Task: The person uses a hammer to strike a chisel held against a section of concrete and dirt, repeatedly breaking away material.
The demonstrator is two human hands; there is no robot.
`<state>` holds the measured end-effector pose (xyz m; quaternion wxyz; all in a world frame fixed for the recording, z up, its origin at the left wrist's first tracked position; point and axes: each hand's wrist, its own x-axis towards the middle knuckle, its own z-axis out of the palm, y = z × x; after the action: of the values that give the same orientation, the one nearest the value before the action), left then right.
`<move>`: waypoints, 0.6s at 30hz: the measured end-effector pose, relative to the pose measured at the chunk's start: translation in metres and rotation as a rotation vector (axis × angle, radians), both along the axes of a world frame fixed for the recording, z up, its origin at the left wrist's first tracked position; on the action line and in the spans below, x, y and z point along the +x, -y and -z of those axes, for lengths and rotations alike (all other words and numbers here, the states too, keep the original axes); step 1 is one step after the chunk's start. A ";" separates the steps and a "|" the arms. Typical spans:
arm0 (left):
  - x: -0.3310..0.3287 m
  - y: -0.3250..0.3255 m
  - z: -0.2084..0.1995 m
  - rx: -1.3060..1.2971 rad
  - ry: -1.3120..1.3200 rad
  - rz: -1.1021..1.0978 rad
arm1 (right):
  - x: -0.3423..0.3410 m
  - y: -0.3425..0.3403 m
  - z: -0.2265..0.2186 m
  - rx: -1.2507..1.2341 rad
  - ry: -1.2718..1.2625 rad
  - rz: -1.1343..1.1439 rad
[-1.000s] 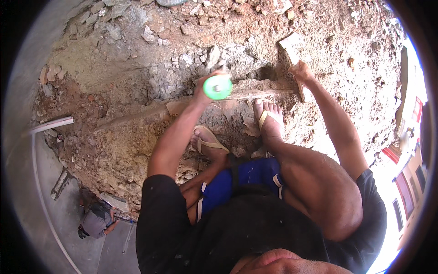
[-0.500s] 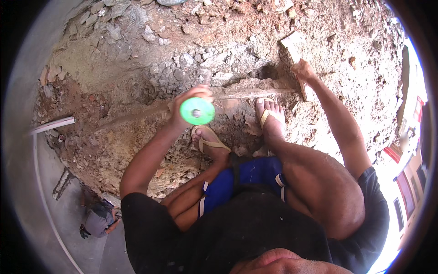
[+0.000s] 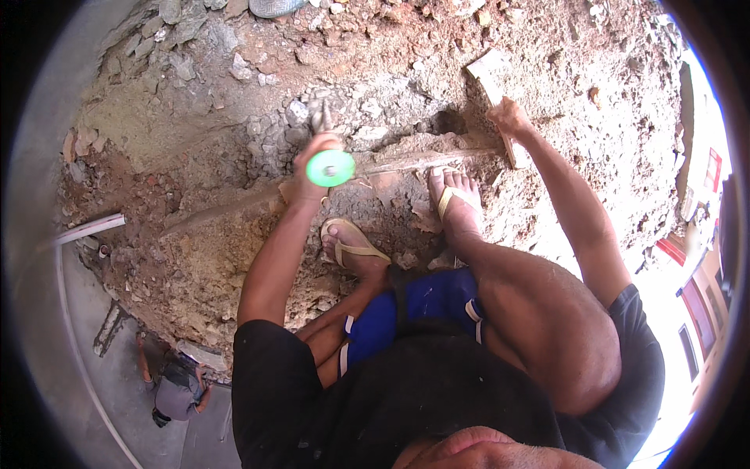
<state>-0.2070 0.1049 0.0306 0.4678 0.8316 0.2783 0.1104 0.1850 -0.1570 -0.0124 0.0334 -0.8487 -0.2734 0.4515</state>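
Tool (image 3: 322, 117) w/ green disc (image 3: 330, 169) is gripped in L hand (image 3: 309, 159); R hand (image 3: 509, 119) clasps wood piece (image 3: 487, 76); btwn them, open ground (image 3: 391, 105) runs along long dirt edge (image 3: 426, 161).

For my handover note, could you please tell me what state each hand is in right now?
Left hand: closed, holding a tool with a green disc.
Right hand: closed, holding a pale board.
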 end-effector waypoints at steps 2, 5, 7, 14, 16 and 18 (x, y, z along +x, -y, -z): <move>-0.015 -0.015 -0.007 -0.284 0.271 -0.183 | -0.004 0.002 -0.002 -0.012 -0.002 0.130; -0.037 -0.035 -0.020 -0.148 0.090 -0.288 | 0.000 -0.003 0.002 -0.012 0.012 0.042; -0.025 -0.034 -0.036 -0.221 0.215 -0.305 | 0.011 0.012 0.023 0.004 -0.027 -0.056; 0.071 0.039 -0.032 -0.295 0.369 0.014 | 0.000 0.004 0.003 -0.040 0.019 0.103; 0.086 0.066 -0.012 -0.439 0.218 -0.081 | -0.002 0.005 0.002 -0.040 0.032 0.119; 0.075 0.069 0.030 -0.352 0.155 -0.041 | -0.002 -0.004 0.001 0.001 0.009 0.118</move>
<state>-0.1322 0.0360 0.0010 0.6238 0.7201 0.2731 0.1333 0.1827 -0.1530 -0.0136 0.0593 -0.8652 -0.2235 0.4450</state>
